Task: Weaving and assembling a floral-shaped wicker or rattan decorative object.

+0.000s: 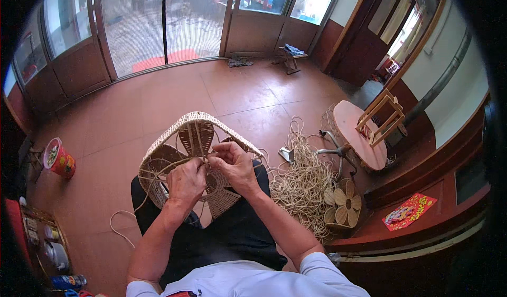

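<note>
A woven straw-coloured basket with petal-shaped panels rests on my lap, its thick braided rim facing away from me. My left hand is closed over the near part of it, thumb and fingers pinching a strand of cord. Right beside it, my right hand pinches with thumb and forefinger at the same strands. The fingertips of both hands nearly touch, and the exact crossing of the cord there is too small to make out. A loose cord end trails off to the left over my thigh to the floor.
To my right lies a big tangled heap of cord, with flower-shaped woven pieces beside it. Beyond stand a round pink-topped stool on metal legs and a wooden frame. On the left is a red bucket; a small stool stands by the doors.
</note>
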### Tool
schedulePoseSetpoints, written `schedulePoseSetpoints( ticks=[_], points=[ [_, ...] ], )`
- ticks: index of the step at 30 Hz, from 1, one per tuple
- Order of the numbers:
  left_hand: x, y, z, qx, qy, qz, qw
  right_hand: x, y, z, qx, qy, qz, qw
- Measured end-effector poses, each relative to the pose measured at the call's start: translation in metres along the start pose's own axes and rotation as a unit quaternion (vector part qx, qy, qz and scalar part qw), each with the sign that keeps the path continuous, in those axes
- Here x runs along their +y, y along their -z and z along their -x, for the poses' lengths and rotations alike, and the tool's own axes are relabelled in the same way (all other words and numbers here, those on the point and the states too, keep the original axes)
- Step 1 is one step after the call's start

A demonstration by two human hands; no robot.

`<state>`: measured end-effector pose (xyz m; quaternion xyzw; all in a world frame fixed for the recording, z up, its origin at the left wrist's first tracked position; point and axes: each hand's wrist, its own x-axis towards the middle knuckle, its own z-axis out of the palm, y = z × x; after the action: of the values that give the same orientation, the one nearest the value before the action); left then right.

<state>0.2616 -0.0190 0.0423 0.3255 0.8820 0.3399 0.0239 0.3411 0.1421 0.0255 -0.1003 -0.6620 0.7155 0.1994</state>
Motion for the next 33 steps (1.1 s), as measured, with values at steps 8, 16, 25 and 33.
schedulePoseSetpoints(
  ticks=[8,16,25,33],
  points=[
    [-0.001,-0.003,-0.001,0.023,0.006,0.01,1.0,0.0,0.003,0.005,-0.004,0.079,0.138,0.987],
    [-0.005,-0.022,-0.001,0.106,-0.05,0.0,0.993,0.012,0.006,0.002,0.028,0.236,0.275,0.932],
    [-0.001,-0.022,0.002,0.109,-0.049,0.012,0.993,0.004,0.015,-0.006,0.11,0.32,0.41,0.847],
    [0.0,-0.017,-0.001,0.098,-0.04,0.009,0.994,0.006,0.015,-0.005,0.038,0.157,0.292,0.942]
  ],
)
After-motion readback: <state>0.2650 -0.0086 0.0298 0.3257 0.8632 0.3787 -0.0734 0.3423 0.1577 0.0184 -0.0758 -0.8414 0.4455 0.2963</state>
